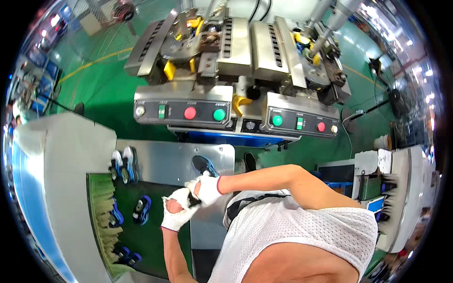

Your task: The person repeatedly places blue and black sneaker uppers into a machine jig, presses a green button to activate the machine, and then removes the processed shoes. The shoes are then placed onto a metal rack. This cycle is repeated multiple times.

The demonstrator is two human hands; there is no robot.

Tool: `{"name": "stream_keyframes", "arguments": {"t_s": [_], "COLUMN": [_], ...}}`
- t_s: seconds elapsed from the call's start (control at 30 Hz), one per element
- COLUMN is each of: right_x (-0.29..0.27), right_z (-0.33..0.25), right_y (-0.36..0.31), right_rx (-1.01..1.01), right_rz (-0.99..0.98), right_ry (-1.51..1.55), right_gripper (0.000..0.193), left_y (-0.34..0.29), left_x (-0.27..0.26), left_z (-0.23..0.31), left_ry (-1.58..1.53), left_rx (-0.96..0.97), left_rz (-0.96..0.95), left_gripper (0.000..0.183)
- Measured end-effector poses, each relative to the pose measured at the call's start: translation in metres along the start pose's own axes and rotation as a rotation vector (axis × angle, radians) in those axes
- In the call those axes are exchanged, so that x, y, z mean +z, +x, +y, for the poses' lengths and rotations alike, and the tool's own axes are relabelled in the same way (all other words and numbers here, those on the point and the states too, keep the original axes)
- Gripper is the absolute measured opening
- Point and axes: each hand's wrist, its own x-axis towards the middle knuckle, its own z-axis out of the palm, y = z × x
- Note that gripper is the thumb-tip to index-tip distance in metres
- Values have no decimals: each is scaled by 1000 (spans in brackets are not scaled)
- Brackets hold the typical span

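Observation:
White knit gloves with bare fingertips cover both my hands. My left hand (178, 208) and my right hand (207, 188) meet over the edge of the metal plate, fingers curled inward. A small dark thing (193, 201) shows between them; most of it is hidden, so its kind cannot be told. Just beyond my right hand, a dark sneaker with a blue-and-white sole (203, 164) lies on the metal plate (163, 162). Farther left, a pair of black, white and blue sneakers (126, 165) rests at the plate's end.
Left of me, a green conveyor belt (160, 236) carries several shoes, including a blue-black sneaker (141, 210), past a bristle curtain (102, 226). Ahead stands a two-station metal machine (234, 52) with button panels (184, 111). A second conveyor housing (408, 188) is at right; fans stand behind.

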Motion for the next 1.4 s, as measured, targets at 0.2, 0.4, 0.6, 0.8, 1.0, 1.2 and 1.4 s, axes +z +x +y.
{"name": "stream_keyframes", "arguments": {"t_s": [0.2,0.4,0.6,0.8,1.0,1.2,1.4], "right_x": [-89,-129,-150,-152,-152,-170,-129], "right_z": [41,85,102,117,115,112,132], "right_y": [-84,-184,-246,-265,-231,-225,-243], "right_rx": [79,337,98,285,-36,20,170], "right_rz": [169,243,598,713,817,861,949], "right_ry": [560,1444,1977,1938,2036,2019,1944], "right_gripper": [81,73,67,69,65,57,64], "left_y": [100,186,228,255,299,388,502], "left_x": [-61,-99,-79,-74,-110,-125,-112], "left_z": [93,128,110,101,84,11,-35], "left_ry": [51,-2,-319,-35,116,154,87], "left_rx": [44,125,-62,56,184,284,96], "left_rz": [-155,448,601,606,621,548,384], "left_gripper": [54,58,46,44,37,32,50]}}
